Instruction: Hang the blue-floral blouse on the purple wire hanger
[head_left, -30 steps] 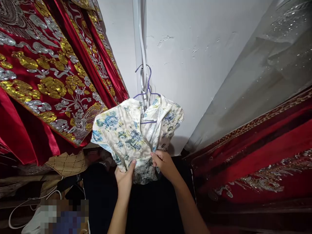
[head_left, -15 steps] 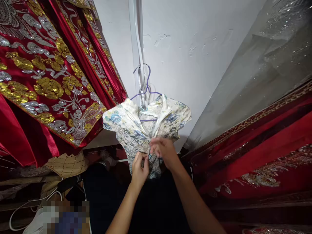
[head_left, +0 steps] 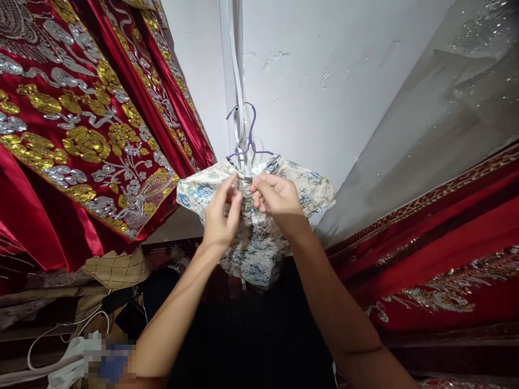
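We pinch the collar of the floral garment (head_left: 259, 237) with both hands, left hand (head_left: 221, 216) and right hand (head_left: 278, 200) fingers closed on it; it hangs from a purple hanger (head_left: 251, 138) at the far wall.

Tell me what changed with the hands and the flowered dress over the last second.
Both hands climbed from the bunched lower part of the flowered dress to its collar under the purple hanger. The left hand and right hand now pinch the cloth there, and the let-go fabric hangs down longer. The hanger, the white wall and the red embroidered robes stayed put.
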The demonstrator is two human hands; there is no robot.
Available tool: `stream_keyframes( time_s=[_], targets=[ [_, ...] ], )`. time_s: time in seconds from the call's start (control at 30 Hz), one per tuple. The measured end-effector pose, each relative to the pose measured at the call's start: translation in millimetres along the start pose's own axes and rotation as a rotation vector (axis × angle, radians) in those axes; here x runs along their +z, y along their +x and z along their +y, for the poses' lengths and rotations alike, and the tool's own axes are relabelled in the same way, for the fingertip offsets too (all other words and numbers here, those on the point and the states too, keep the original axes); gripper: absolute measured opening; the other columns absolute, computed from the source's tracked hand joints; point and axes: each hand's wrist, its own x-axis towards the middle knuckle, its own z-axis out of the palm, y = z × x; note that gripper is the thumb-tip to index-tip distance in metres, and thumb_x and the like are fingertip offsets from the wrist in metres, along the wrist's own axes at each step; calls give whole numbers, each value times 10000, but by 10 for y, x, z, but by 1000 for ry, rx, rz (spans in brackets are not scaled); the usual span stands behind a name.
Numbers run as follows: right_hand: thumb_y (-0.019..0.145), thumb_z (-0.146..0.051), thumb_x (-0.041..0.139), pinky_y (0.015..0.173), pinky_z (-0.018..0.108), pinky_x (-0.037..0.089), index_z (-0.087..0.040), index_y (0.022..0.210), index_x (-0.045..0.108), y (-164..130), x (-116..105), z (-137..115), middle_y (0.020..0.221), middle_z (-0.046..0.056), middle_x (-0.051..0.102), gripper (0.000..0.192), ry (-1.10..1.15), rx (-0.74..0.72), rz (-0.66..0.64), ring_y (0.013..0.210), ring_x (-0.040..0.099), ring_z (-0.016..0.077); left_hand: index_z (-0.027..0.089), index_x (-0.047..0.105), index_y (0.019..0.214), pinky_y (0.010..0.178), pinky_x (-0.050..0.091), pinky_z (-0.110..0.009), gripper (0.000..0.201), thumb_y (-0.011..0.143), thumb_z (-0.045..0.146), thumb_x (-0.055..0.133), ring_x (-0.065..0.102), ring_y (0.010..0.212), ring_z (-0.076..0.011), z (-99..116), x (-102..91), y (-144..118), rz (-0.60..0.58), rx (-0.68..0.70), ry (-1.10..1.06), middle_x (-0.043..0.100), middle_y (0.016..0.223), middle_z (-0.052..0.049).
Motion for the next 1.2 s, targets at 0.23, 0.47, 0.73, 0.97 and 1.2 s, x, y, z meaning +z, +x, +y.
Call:
stream_keyframes(
  time_s=[0.23, 0.47, 0.73, 0.97, 1.2],
  targets=[
    [902, -361, 611, 469, 256, 229, -207, 636, 507, 94, -100, 436, 514, -47, 417, 325, -290, -98, 109, 468, 337, 92, 194, 659, 923, 848, 488, -322, 146, 996, 287, 574, 605, 891, -175, 196, -174, 617, 69, 154, 152, 669, 927, -52],
    [881, -404, 606, 500, 280, 316, -215, 596, 541, -523, -182, 1144, 480, -32, 470, 347, -220, 167, 64, 463, 401, 124, 213, 591, 915, 1018, 489, -394, 159, 990, 337, 525, 611, 1010, -182, -612, -881, 343, 639, -399, -324, 664, 993, -55],
    [867, -489, 634, 478, 282, 313, -211, 656, 588, -1000, -110, 1301, 474, -21, 487, 352, 42, 311, 206, 440, 391, 123, 228, 650, 927, 937, 544, -448, 300, 961, 484, 498, 675, 1059, -275, -867, -206, -1046, 503, -808, -463, 719, 987, -114],
    [855, -546, 657, 508, 266, 328, -176, 639, 640, -1087, -559, 1280, 514, -11, 509, 429, -280, 483, -127, 496, 432, 123, 207, 665, 910, 899, 505, -306, 267, 933, 471, 639, 631, 931, -188, -218, 30, -997, 297, -684, -474, 676, 980, -31],
    [872, -814, 443, 701, 329, 535, -216, 845, 699, -982, -274, 1124, 770, 61, 691, 651, 244, 564, -88, 768, 667, 227, 251, 716, 952, 1038, 478, -393, 195, 996, 352, 555, 624, 1150, -252, 512, 65, -878, -289, -407, -458, 685, 1148, -80]
  ],
)
